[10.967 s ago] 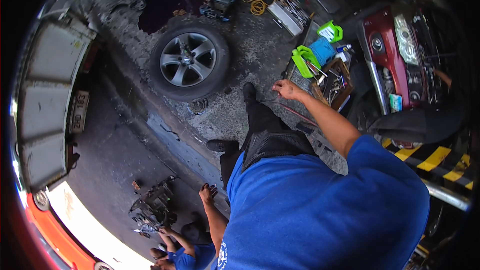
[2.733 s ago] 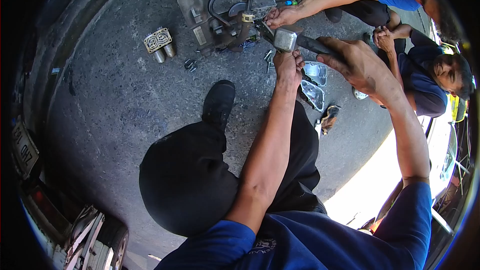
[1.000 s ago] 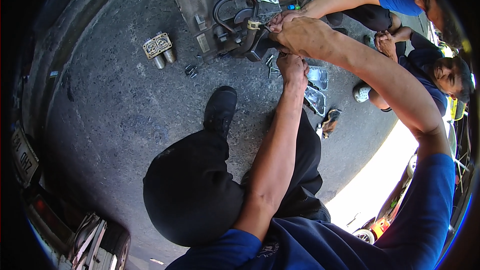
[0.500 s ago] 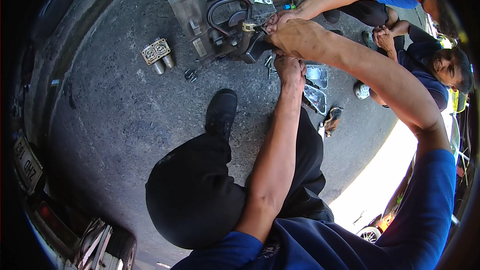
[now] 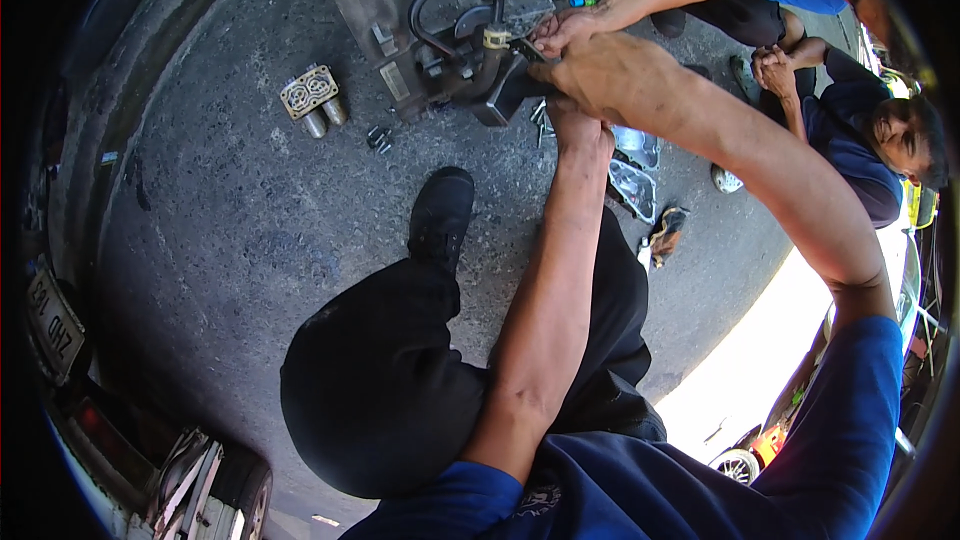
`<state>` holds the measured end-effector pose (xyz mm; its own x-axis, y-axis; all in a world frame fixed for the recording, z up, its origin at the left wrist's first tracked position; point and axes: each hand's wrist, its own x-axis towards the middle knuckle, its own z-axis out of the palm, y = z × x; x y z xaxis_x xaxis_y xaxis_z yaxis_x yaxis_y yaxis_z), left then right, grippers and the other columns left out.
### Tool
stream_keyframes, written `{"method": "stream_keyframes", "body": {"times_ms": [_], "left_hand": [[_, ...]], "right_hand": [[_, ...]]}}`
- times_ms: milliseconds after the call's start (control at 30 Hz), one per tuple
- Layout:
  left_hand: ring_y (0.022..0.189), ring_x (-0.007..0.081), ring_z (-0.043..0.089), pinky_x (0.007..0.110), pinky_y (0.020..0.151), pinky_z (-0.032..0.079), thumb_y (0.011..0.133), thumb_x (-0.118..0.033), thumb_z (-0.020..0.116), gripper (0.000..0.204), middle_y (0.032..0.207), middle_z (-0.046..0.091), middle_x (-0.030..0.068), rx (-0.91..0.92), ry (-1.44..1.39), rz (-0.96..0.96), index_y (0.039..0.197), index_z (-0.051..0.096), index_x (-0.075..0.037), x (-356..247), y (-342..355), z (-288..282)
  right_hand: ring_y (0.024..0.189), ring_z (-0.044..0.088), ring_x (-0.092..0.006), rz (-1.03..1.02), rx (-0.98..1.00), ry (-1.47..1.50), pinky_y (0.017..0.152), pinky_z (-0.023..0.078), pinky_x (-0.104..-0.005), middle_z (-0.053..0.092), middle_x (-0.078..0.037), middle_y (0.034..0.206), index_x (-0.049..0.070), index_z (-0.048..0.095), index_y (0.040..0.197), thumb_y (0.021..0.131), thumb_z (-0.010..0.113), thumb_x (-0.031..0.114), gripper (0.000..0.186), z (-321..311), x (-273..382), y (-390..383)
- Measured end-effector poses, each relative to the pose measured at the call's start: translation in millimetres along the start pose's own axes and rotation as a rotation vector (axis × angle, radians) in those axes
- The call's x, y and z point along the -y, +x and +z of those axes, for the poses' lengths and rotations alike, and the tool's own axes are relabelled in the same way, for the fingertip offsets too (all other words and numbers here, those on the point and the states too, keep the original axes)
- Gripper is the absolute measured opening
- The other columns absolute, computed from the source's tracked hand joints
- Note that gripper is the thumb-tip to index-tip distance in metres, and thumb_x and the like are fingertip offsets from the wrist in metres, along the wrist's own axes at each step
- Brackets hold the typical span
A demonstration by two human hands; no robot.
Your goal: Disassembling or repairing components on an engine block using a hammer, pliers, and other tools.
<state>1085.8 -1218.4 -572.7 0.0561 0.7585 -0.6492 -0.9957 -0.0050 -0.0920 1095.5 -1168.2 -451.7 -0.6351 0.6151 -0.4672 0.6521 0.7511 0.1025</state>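
Note:
A greasy metal machine assembly [image 5: 370,0] lies on the ground at the top of the view. Near its close end are a curved black pipe [image 5: 418,15] and a dark square-ended block [image 5: 503,98]. My right hand [image 5: 612,72] reaches across to this block, back of the hand up, its fingers curled and mostly hidden. Just beneath it, my left hand [image 5: 580,130] is closed, knuckles partly covered by the right. What either grips is out of sight. A co-worker's hand [image 5: 562,32] touches the same spot from the far side.
On the left ground lies a metal valve block with two cylinders [image 5: 312,100], near some small dark bolts [image 5: 379,139]. Shiny metal covers [image 5: 632,185] and a dirty rag [image 5: 668,235] lie right of my left forearm. Another person [image 5: 850,135] crouches at the right.
My left hand has slid slightly up, further under my right hand. The co-worker's fingers have shifted a little away from the pipe. The view has tilted slightly.

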Motion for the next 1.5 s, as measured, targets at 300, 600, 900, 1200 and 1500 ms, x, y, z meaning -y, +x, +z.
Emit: {"method": "stream_keyframes", "body": {"times_ms": [300,600,900,1200,1500], "left_hand": [[0.042,0.0072,0.038,0.022,0.036,0.030,0.087,-0.015,0.056,0.012,0.063,0.045,-0.0022,0.010,0.419,-0.095,0.085,0.046,-0.009,0.4,3.8,-14.1],[0.041,0.0074,0.038,0.021,0.036,0.029,0.090,-0.021,0.055,0.012,0.061,0.044,-0.0026,0.138,0.401,-0.047,0.090,0.045,-0.014,4.4,2.2,-19.4],[0.040,0.0079,0.039,0.023,0.034,0.030,0.089,-0.018,0.056,0.013,0.061,0.047,-0.0014,-0.003,0.585,-0.061,0.083,0.048,-0.011,2.5,6.0,-30.3],[0.042,0.0073,0.041,0.022,0.038,0.030,0.089,-0.019,0.058,0.013,0.059,0.048,-0.0008,0.024,0.567,-0.077,0.086,0.049,-0.010,6.9,6.2,-29.0],[0.042,0.0077,0.041,0.022,0.037,0.031,0.089,-0.020,0.059,0.015,0.057,0.046,-0.0029,0.100,0.455,0.000,0.083,0.050,-0.011,12.1,7.2,-17.7]], "right_hand": [[0.081,0.067,-0.0334,-0.081,0.015,0.021,0.068,0.053,-0.0404,0.067,-0.017,0.080,0.004,0.069,0.086,0.081,0.064,0.027,0.024,25.7,-20.9,23.9],[0.080,0.067,-0.0312,-0.078,0.004,0.031,0.068,0.054,-0.0401,0.068,-0.017,0.081,0.006,0.069,0.092,0.085,0.061,0.030,0.026,17.4,-11.5,9.8],[0.080,0.066,-0.0309,-0.095,0.108,0.023,0.068,0.052,-0.0392,0.066,-0.015,0.082,0.008,0.059,0.111,0.081,0.064,0.020,0.033,6.7,-10.4,12.7],[0.078,0.066,-0.0306,-0.056,0.140,0.035,0.067,0.053,-0.0388,0.066,-0.016,0.079,0.007,0.061,0.109,0.083,0.060,0.017,0.028,15.4,-12.6,11.3],[0.080,0.066,-0.0304,-0.029,0.081,0.113,0.068,0.052,-0.0405,0.066,-0.017,0.080,0.006,0.060,0.109,0.082,0.063,0.021,0.031,21.0,-9.7,11.0]]}}
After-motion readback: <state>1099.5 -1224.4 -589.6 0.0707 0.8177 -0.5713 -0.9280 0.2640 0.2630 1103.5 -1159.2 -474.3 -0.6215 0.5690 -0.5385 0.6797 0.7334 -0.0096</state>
